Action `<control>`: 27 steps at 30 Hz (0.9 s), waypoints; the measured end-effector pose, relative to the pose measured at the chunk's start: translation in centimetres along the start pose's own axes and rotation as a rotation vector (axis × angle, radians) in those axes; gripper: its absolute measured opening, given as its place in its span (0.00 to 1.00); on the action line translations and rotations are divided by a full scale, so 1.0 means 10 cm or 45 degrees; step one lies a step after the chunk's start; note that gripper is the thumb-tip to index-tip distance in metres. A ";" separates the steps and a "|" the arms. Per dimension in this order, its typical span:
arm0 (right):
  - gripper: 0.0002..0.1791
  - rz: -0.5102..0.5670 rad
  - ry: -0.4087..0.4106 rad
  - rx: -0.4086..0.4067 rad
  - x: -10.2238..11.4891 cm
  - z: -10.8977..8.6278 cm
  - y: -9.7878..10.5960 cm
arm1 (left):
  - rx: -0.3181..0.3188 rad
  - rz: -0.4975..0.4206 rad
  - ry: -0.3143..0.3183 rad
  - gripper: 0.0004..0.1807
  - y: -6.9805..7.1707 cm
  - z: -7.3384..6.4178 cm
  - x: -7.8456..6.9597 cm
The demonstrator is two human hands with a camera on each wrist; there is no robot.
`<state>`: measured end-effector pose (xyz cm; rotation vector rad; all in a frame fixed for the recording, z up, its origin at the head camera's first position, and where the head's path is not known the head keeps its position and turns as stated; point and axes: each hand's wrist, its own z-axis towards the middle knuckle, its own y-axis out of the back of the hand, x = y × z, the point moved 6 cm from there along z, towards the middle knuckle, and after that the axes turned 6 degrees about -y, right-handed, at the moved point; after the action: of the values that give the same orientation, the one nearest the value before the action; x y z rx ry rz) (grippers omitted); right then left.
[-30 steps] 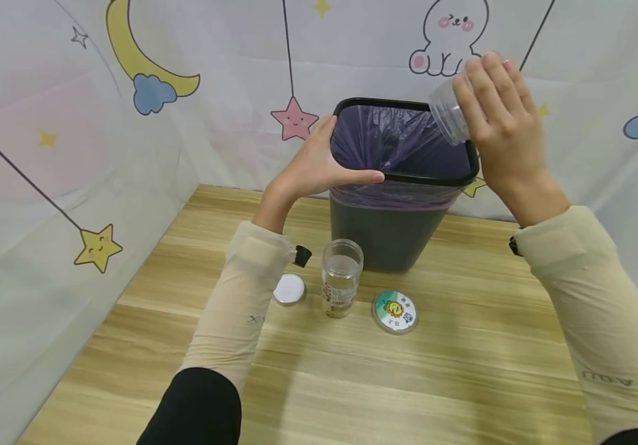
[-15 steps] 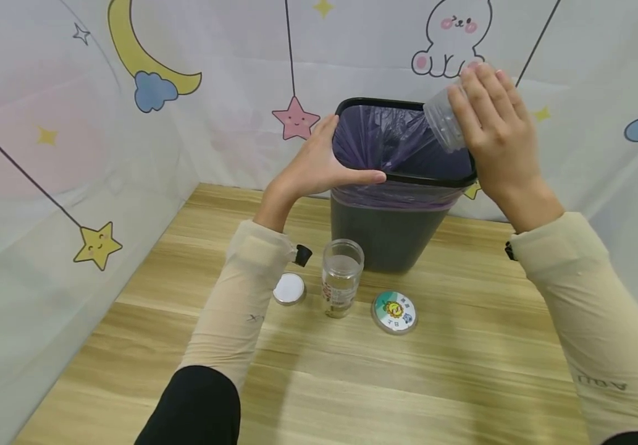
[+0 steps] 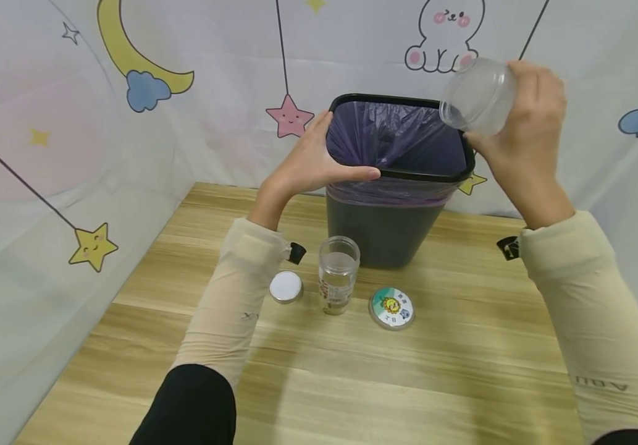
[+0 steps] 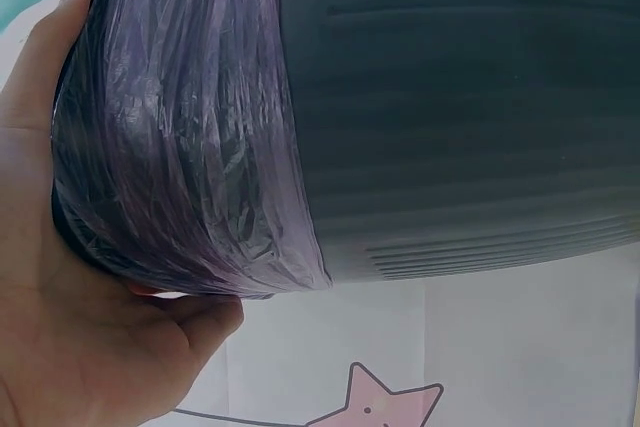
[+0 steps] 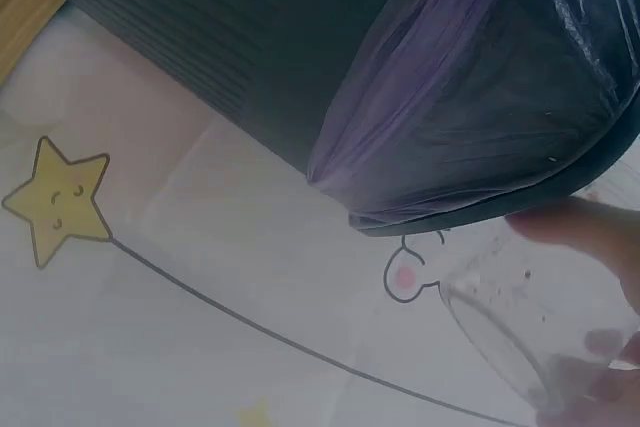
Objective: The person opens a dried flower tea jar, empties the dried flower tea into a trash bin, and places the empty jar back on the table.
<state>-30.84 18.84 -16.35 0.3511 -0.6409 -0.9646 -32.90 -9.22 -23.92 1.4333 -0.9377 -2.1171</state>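
Note:
My left hand (image 3: pixel 307 161) holds the left corner of a dark grey trash bin (image 3: pixel 382 232). Its thumb lies along the front rim and its fingers go round the left side; the left wrist view shows the bin's outer wall (image 4: pixel 460 117) beside it. My right hand (image 3: pixel 532 133) grips a clear plastic jar (image 3: pixel 477 96), tilted at the bin's back right rim. In the right wrist view small dark specks show on the jar (image 5: pixel 530 297). A purple bag (image 3: pixel 391 133) lines the bin and folds over its rim. Most right fingertips are hidden behind the jar.
A second clear jar (image 3: pixel 338 275) stands uncovered in front of the bin. To its left lies a white lid (image 3: pixel 286 286), to its right a lid with a sunflower picture (image 3: pixel 392 308). A printed cloth wall (image 3: pixel 230 123) rises behind the wooden table (image 3: pixel 330 377).
My right hand has turned over and moved slightly right with the jar, so the jar's side now shows. The left hand keeps its place on the bin. The head view has shifted slightly.

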 end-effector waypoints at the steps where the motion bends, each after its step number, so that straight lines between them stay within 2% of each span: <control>1: 0.46 0.009 -0.024 0.003 -0.02 -0.01 0.01 | 0.001 -0.001 0.001 0.75 0.00 0.00 0.00; 7: 0.48 0.073 -0.149 -0.028 -0.14 -0.03 0.09 | 0.017 0.007 -0.003 0.72 -0.01 0.00 0.01; 10: 0.47 0.131 -0.281 -0.036 -0.22 -0.05 0.14 | 0.021 0.009 -0.019 0.70 -0.01 0.01 0.00; 12: 0.47 0.197 -0.377 -0.004 -0.28 -0.07 0.15 | 0.017 0.014 -0.025 0.70 0.00 0.01 -0.01; 18: 0.41 0.567 -0.664 0.218 -0.46 -0.19 0.19 | -0.002 0.011 -0.034 0.70 -0.01 -0.01 -0.01; 20: 0.39 0.680 -0.715 0.274 -0.50 -0.25 0.19 | -0.017 0.008 -0.038 0.70 -0.01 -0.01 -0.01; 23: 0.39 0.878 -0.785 0.317 -0.57 -0.35 0.19 | -0.033 0.019 -0.055 0.70 -0.01 -0.02 -0.02; 27: 0.39 1.126 -0.855 0.303 -0.66 -0.54 0.20 | -0.045 0.010 -0.075 0.68 0.01 -0.06 -0.03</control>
<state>-28.74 25.46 -21.61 -0.0838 -1.3794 -0.1227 -32.24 -9.24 -23.79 1.3547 -0.9216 -2.1695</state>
